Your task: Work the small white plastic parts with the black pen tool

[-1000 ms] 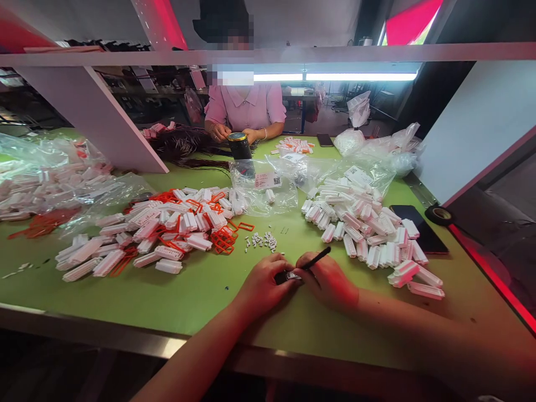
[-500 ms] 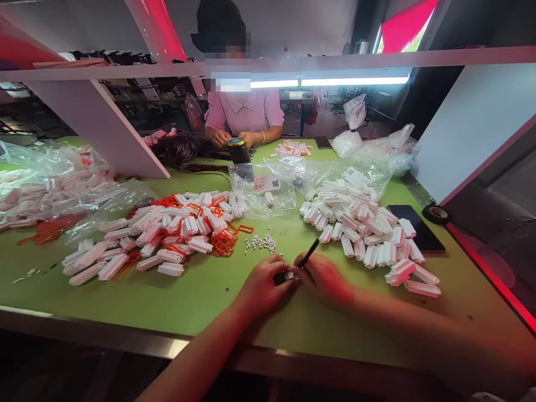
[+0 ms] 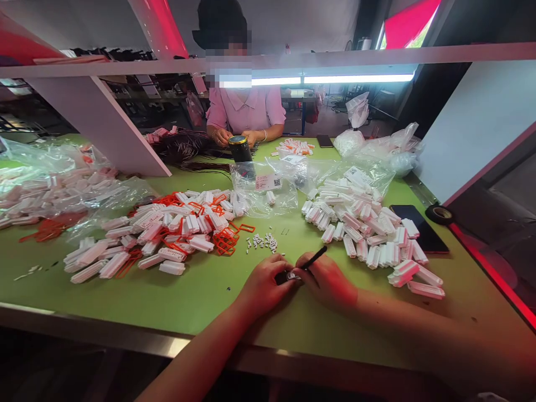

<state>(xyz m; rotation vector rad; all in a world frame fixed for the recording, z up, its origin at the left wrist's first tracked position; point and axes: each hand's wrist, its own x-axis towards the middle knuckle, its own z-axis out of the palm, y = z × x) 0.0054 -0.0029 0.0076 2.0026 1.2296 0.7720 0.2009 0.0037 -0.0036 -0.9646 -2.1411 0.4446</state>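
Observation:
My left hand (image 3: 262, 285) is closed, pinching a small dark and whitish piece (image 3: 292, 275) between thumb and fingers; most of it is hidden, so its kind is unclear. My right hand (image 3: 333, 282) is closed round a slim black stick (image 3: 313, 258), which slants up to the right out of the grip. Its lower end is covered by the fingers. The fingertips of both hands meet at the small piece, low over the green table (image 3: 196, 307). Just beyond them lie several tiny white plugs (image 3: 263, 242). White plastic connector housings (image 3: 372, 229) are heaped to the right.
Another heap of white housings (image 3: 171, 268) mixed with orange frames (image 3: 226, 240) lies to the left. Behind are clear bags (image 3: 268, 204) and a black can (image 3: 239, 152). A black phone (image 3: 425, 231) and black tape (image 3: 439, 214) sit at right. A co-worker (image 3: 245, 111) sits opposite.
The black stick has tipped lower toward the right as my right hand turned slightly. My left hand keeps its pinch almost unmoved. The whole view has shifted a little.

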